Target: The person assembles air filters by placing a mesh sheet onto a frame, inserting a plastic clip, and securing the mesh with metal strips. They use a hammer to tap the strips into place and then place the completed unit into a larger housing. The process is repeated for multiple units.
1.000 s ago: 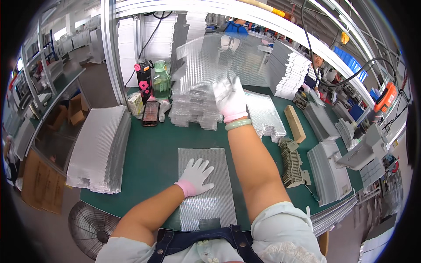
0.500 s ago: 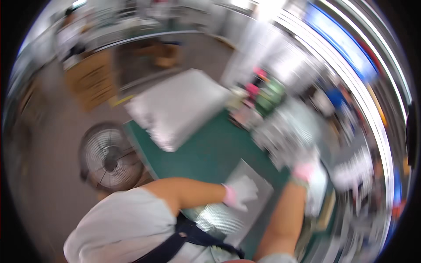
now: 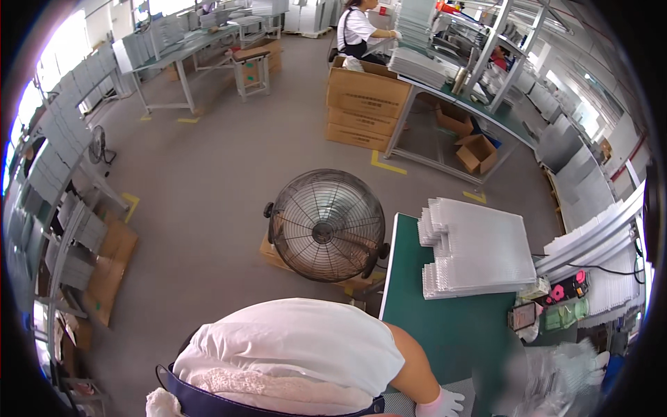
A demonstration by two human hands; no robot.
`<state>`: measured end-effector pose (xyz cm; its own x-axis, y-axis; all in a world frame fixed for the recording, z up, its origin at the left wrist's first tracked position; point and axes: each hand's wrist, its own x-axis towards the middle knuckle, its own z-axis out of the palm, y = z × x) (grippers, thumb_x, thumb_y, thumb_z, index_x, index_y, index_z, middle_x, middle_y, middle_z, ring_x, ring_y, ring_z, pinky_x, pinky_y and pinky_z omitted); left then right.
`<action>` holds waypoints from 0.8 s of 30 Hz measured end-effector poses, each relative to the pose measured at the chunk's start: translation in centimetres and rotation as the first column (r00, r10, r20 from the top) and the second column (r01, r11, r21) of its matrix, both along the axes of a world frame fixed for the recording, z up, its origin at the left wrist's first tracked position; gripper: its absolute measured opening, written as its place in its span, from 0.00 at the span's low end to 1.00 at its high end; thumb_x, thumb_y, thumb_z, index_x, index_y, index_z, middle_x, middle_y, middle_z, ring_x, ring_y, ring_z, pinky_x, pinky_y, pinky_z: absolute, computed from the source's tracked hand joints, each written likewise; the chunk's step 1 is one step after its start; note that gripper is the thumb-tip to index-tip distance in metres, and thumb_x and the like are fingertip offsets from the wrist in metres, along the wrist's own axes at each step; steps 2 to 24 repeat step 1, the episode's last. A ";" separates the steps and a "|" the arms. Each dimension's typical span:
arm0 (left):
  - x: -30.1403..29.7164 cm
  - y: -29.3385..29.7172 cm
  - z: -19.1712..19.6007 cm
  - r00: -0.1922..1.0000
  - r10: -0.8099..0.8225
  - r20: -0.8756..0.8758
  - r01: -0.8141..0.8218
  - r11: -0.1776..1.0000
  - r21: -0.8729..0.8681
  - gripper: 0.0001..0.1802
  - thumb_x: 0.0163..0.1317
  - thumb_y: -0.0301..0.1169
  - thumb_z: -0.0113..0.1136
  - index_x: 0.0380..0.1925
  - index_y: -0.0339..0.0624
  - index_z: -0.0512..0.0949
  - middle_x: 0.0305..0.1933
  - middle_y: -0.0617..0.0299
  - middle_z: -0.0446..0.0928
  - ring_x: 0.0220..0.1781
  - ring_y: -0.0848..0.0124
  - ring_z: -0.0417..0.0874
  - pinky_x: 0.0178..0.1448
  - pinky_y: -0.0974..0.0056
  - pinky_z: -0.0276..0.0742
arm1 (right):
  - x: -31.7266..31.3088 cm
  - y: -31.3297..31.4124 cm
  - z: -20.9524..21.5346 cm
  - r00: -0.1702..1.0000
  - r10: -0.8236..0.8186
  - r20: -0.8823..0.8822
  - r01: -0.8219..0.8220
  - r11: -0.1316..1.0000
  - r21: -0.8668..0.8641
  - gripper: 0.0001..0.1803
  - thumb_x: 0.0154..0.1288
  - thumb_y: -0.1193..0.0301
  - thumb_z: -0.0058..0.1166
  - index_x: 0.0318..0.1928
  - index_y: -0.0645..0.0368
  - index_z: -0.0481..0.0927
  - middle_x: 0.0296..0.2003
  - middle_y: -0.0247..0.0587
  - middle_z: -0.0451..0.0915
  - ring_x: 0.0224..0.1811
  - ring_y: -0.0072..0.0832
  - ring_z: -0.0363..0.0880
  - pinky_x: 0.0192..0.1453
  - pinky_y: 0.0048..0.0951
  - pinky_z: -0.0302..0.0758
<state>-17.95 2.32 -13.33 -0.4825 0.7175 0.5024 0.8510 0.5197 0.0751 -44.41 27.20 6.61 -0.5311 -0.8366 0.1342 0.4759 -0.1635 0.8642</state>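
At the lower edge, my left hand (image 3: 441, 403), in a white glove with a pink cuff, lies with its fingers stretched out on a grey, finely patterned sheet (image 3: 462, 393) on the green table. Farther right, white gloved fingers of my right hand (image 3: 601, 363) show at the far side of a blurred bunch of silvery, see-through sheets (image 3: 556, 379). Whether they grip these sheets is unclear, and my right forearm is out of sight. A thick stack of silvery white sheets (image 3: 479, 243) with stepped edges rests at the far end of the table.
A black floor fan (image 3: 323, 233) stands left of the green table (image 3: 410, 309). Small boxes and a green container (image 3: 564, 314) line the table's right side. Beyond are stacked cartons (image 3: 365, 104) and a co-worker (image 3: 358, 31) at another bench.
My view has swung left, so the table and both hands now sit lower and farther right. The left hand stays on the sheet; the right remains by the silvery sheets.
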 end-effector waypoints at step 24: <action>0.1 0.0 -0.2 1.000 -0.008 -0.026 0.009 1.000 0.011 0.40 0.56 0.65 0.57 0.61 0.51 0.77 0.66 0.49 0.74 0.69 0.45 0.71 0.68 0.32 0.61 | -1.6 1.2 0.8 1.000 0.004 0.005 -0.004 1.000 0.001 0.17 0.63 0.67 0.48 0.50 0.52 0.84 0.47 0.39 0.86 0.52 0.34 0.83 0.71 0.38 0.68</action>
